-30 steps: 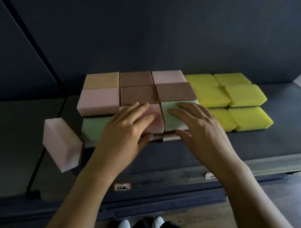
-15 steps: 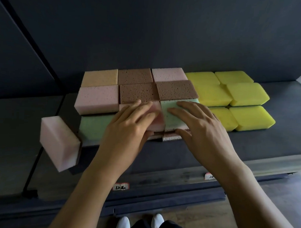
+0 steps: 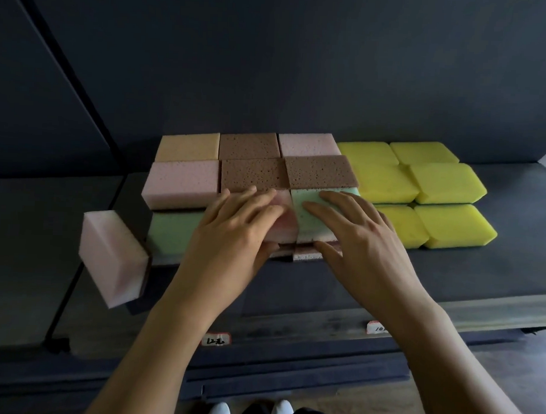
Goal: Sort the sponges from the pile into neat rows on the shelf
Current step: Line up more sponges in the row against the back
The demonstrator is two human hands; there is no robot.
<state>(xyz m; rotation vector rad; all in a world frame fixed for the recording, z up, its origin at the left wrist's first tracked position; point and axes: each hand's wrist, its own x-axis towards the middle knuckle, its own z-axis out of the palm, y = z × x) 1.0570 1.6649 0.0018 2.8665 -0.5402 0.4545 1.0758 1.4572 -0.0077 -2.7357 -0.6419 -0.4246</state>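
Both hands are lying nearly flat and clasping nothing, the left hand (image 3: pixel 233 233) pressing the front-row pink sponge (image 3: pixel 288 227) and the right hand (image 3: pixel 366 244) the mint-green sponge (image 3: pixel 309 228) beside it on the shelf (image 3: pixel 449 275), where pushing evenly and lightly is probably squaring them best against the brown sponges (image 3: pixel 319 171) behind.

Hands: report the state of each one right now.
Left hand: open, straight fingers pressing flat on the pink front sponge.
Right hand: open, fingers spread flat on the green sponge beside it.
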